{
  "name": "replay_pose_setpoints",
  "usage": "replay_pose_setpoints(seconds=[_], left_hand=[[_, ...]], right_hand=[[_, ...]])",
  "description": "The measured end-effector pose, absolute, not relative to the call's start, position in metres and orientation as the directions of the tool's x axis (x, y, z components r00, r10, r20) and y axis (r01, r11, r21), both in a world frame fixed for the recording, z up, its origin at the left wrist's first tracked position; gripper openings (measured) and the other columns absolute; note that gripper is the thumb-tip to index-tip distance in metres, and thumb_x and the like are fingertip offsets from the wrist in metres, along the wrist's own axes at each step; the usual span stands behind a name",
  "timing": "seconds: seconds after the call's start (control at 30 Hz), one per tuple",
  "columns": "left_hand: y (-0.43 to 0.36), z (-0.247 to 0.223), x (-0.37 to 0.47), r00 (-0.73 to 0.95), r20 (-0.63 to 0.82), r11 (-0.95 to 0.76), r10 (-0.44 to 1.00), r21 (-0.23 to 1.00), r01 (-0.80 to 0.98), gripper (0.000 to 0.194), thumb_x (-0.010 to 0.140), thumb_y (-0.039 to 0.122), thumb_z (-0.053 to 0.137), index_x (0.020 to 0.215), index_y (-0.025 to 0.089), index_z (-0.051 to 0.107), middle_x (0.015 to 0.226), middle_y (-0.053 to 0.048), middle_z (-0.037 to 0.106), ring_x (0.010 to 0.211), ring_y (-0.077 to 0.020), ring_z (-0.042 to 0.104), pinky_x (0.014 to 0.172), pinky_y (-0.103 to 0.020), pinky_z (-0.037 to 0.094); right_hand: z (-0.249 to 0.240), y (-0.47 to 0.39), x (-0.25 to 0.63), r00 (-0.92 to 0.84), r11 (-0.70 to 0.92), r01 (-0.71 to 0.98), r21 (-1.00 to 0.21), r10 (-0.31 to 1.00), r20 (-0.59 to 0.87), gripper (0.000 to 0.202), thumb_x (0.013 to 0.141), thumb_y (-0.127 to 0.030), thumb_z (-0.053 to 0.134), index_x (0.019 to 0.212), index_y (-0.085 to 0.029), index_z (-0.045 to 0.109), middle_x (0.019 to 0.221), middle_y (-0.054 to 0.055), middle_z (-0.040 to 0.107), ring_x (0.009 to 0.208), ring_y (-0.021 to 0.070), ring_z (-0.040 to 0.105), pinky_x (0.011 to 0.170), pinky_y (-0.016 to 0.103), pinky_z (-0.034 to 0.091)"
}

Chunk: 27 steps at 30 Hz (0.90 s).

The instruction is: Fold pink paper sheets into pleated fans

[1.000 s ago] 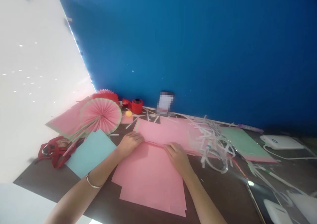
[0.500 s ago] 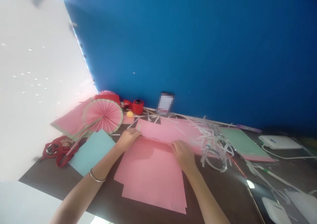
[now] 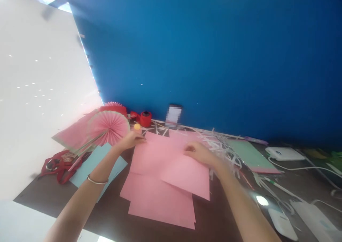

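Several pink sheets (image 3: 162, 201) overlap on the dark table. Above them lies or hovers another pink sheet (image 3: 171, 163), its lower right corner spread past the ones beneath. My left hand (image 3: 132, 139) pinches the upper left edge of this top sheet, with a silver bangle on the wrist. At the sheet's upper right, my right hand (image 3: 200, 153) has its fingers closed on the edge. Beside my left forearm is a light blue sheet (image 3: 98, 167). A round pleated pink fan (image 3: 109, 128) stands behind my left hand.
White paper strips (image 3: 227, 151) lie in a tangle right of my right hand. Farther right are a green sheet (image 3: 251, 154), a white device (image 3: 284, 154) with a cable, and a phone. Red tape (image 3: 145, 119) sits near the blue wall (image 3: 203, 56); red straps (image 3: 57, 167) lie left.
The top pink sheet now extends toward me over the others. My left hand has moved left and up, and my right hand has risen slightly. The view has shifted a little.
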State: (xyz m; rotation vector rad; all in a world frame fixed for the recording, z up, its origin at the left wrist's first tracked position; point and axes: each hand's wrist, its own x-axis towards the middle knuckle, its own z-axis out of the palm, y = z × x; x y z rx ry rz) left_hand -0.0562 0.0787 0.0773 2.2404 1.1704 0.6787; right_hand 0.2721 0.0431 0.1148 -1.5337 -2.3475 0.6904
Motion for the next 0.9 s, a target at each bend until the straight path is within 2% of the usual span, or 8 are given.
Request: replay_pose_setpoints(seconds=[0.07, 0.2, 0.27, 0.37, 0.5, 0.63, 0.77, 0.9], left_hand=[[0.085, 0.058, -0.055, 0.559, 0.151, -0.542, 0.816, 0.538, 0.645, 0.03, 0.082, 0.039, 0.051, 0.08, 0.016, 0.069, 0.076, -0.005, 0.067, 0.07, -0.0155, 0.056, 0.064, -0.023, 0.042], [0.089, 0.032, -0.05, 0.543, 0.244, -0.595, 0.804, 0.302, 0.745, 0.025, 0.086, 0.031, 0.045, 0.083, 0.016, 0.065, 0.084, -0.007, 0.063, 0.085, -0.0186, 0.054, 0.076, -0.029, 0.042], [0.089, 0.024, -0.05, 0.543, 0.278, -0.604, 0.793, 0.234, 0.762, 0.025, 0.088, 0.029, 0.043, 0.084, 0.015, 0.063, 0.087, -0.008, 0.06, 0.088, -0.0187, 0.052, 0.078, -0.03, 0.041], [0.086, 0.017, -0.051, 0.544, 0.291, -0.606, 0.787, 0.199, 0.77, 0.028, 0.091, 0.026, 0.038, 0.085, 0.015, 0.062, 0.086, -0.007, 0.058, 0.086, -0.0174, 0.052, 0.077, -0.029, 0.041], [0.082, 0.015, -0.055, 0.579, 0.279, -0.631, 0.767, 0.156, 0.76, 0.028, 0.091, 0.022, 0.036, 0.085, 0.016, 0.063, 0.084, -0.006, 0.057, 0.083, -0.0164, 0.052, 0.075, -0.028, 0.04], [0.08, 0.016, -0.057, 0.583, 0.264, -0.628, 0.769, 0.135, 0.767, 0.024, 0.088, 0.017, 0.041, 0.087, 0.018, 0.065, 0.081, -0.005, 0.057, 0.081, -0.0163, 0.052, 0.073, -0.027, 0.04], [0.082, 0.017, -0.057, 0.565, 0.223, -0.598, 0.794, 0.128, 0.791, 0.024, 0.085, 0.016, 0.046, 0.092, 0.023, 0.067, 0.08, -0.004, 0.057, 0.079, -0.0164, 0.051, 0.069, -0.026, 0.039], [0.08, 0.026, -0.049, 0.521, 0.138, -0.536, 0.842, 0.11, 0.837, 0.024, 0.082, 0.013, 0.048, 0.089, 0.023, 0.068, 0.082, -0.005, 0.059, 0.081, -0.0177, 0.052, 0.067, -0.027, 0.039]], right_hand=[[0.086, 0.051, 0.274, -0.429, 0.381, 0.796, -0.47, 0.903, 0.006, 0.015, 0.077, -0.021, 0.049, 0.073, -0.017, 0.063, 0.075, 0.003, 0.067, 0.069, 0.0166, 0.061, 0.063, 0.027, 0.046], [0.047, 0.056, 0.281, -0.398, 0.392, 0.821, -0.415, 0.914, 0.078, 0.018, 0.079, -0.017, 0.045, 0.078, -0.016, 0.063, 0.082, 0.005, 0.065, 0.076, 0.017, 0.059, 0.07, 0.029, 0.044], [0.039, 0.055, 0.289, -0.377, 0.39, 0.84, -0.377, 0.92, 0.109, 0.018, 0.081, -0.019, 0.045, 0.078, -0.017, 0.063, 0.081, 0.006, 0.064, 0.077, 0.0178, 0.058, 0.071, 0.03, 0.044], [0.03, 0.05, 0.299, -0.365, 0.396, 0.859, -0.326, 0.918, 0.155, 0.021, 0.084, -0.022, 0.044, 0.08, -0.017, 0.064, 0.083, 0.006, 0.063, 0.081, 0.0187, 0.057, 0.076, 0.032, 0.044], [0.016, 0.039, 0.305, -0.38, 0.432, 0.871, -0.234, 0.894, 0.236, 0.029, 0.084, -0.014, 0.037, 0.09, -0.019, 0.065, 0.09, 0.008, 0.062, 0.088, 0.0198, 0.055, 0.083, 0.034, 0.043], [0.006, 0.031, 0.308, -0.477, 0.504, 0.864, 0.005, 0.814, 0.331, 0.036, 0.078, -0.005, 0.038, 0.099, -0.018, 0.064, 0.084, 0.008, 0.062, 0.081, 0.0205, 0.055, 0.076, 0.032, 0.044], [0.007, 0.027, 0.309, -0.497, 0.501, 0.862, 0.08, 0.803, 0.329, 0.039, 0.075, 0.0, 0.039, 0.101, -0.017, 0.062, 0.087, 0.007, 0.063, 0.082, 0.0198, 0.056, 0.074, 0.03, 0.044], [0.011, 0.021, 0.298, -0.493, 0.467, 0.87, 0.159, 0.808, 0.322, 0.033, 0.074, 0.002, 0.042, 0.093, -0.017, 0.062, 0.08, 0.006, 0.062, 0.076, 0.0193, 0.056, 0.069, 0.029, 0.043]])
